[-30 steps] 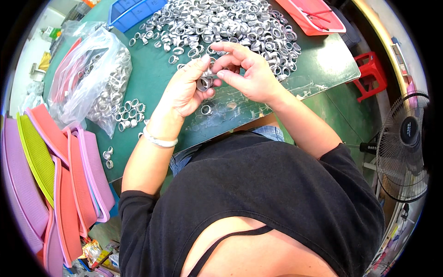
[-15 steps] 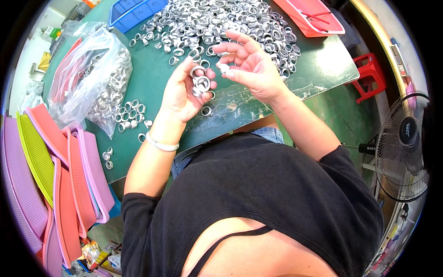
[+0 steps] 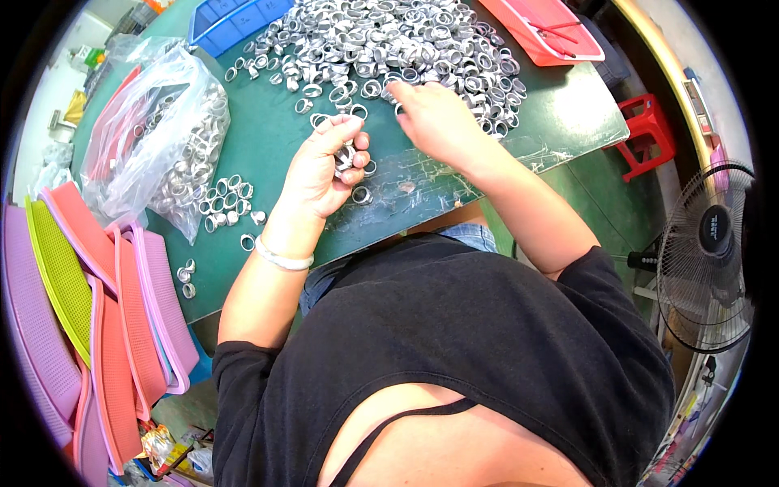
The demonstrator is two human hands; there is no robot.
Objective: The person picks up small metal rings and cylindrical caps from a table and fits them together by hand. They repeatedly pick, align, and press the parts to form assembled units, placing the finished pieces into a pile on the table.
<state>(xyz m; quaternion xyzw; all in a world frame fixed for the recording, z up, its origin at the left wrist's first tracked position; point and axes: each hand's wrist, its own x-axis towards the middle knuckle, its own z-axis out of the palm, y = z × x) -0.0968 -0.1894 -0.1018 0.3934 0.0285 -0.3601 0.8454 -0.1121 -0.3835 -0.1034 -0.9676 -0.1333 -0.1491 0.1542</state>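
Note:
My left hand (image 3: 329, 166) is closed around several silvery metal rings (image 3: 345, 158), with its thumb and fingers curled over them. Palm down, my right hand (image 3: 442, 126) reaches to the near edge of a large heap of similar rings (image 3: 381, 45). Its index finger and thumb are apart beside a ring at the heap's edge, and the other fingers are hidden under the hand. A few loose rings (image 3: 362, 195) lie on the green table (image 3: 268, 146) close to my left hand.
A clear plastic bag of rings (image 3: 199, 146) stands on the left, with a small group of rings (image 3: 230, 195) beside it. Farther back are a blue bin (image 3: 235, 24) and a red tray (image 3: 552, 40). Stacked plastic baskets (image 3: 114, 325), a red stool (image 3: 647, 138) and a fan (image 3: 706, 252) surround the table.
My left hand has closed over the rings in its palm. My right hand has turned from palm up to palm down and moved onto the near edge of the heap.

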